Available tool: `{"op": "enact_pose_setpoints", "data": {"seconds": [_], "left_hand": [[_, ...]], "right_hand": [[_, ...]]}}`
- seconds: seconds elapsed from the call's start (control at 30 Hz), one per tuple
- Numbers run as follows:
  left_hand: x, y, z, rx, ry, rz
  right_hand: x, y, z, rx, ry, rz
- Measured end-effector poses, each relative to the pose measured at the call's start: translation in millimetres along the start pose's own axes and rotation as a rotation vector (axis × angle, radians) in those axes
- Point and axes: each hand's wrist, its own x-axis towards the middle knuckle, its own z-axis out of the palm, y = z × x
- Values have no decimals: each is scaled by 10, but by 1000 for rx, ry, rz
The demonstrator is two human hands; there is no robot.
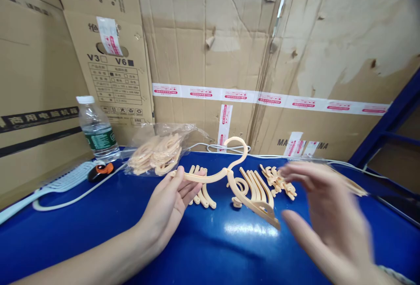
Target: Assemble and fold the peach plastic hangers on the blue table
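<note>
A person's blurred right hand (328,219) is nearest, to the right of the hanger and seemingly not touching it, thumb and fingers spread apart. The left hand (172,204) has its grip clamped, thumb over fingers, on the left arm of a pale peach, plastic-looking clothes hanger (227,171), held above a glossy blue desk (197,250).

This hanger looks largely put together: hook and both arms meet at its centre, though whether the joints are fully seated cannot be told. Its hook curls open to the left; the left arm lies almost level, the right slants down.

Much appears left to do. Behind the hanger's left arm lie slim, curved peach strips (209,200); behind its right arm, similar loose arms (249,184); farther right, a heap of small, peach clip-like pieces (278,183). Farthest, left of the hanger, a clear plastic bag (187,131) holds more peach parts.
</note>
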Motion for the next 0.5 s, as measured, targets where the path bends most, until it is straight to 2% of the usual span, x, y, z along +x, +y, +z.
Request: {"op": "enact_pose_setpoints", "data": {"seconds": [0.03, 0.13, 0.17, 0.2, 0.27, 0.33, 0.4, 0.5], "left_hand": [[-2, -1, 0, 2, -4, 6], [-3, -13, -9, 27, -8, 15], [3, -20, -18, 42, -10, 23], [14, -27, -31, 60, -12, 39], [50, -38, -66, 118, -36, 106], [92, -42, -103, 201, -94, 205], [118, -42, -127, 273, -145, 278], [101, -44, -122, 293, -189, 280]], "right_hand": [[68, 13, 92, 40, -74, 59], [137, 90, 294, 279, -436, 342], [131, 117, 324, 374, -494, 441], [121, 138, 334, 456, -505, 522], [108, 158, 312, 554, -450, 601], [111, 155, 273, 595, -418, 615], [115, 148, 255, 621, -466, 628], [96, 146, 280, 661, -478, 655]]}}
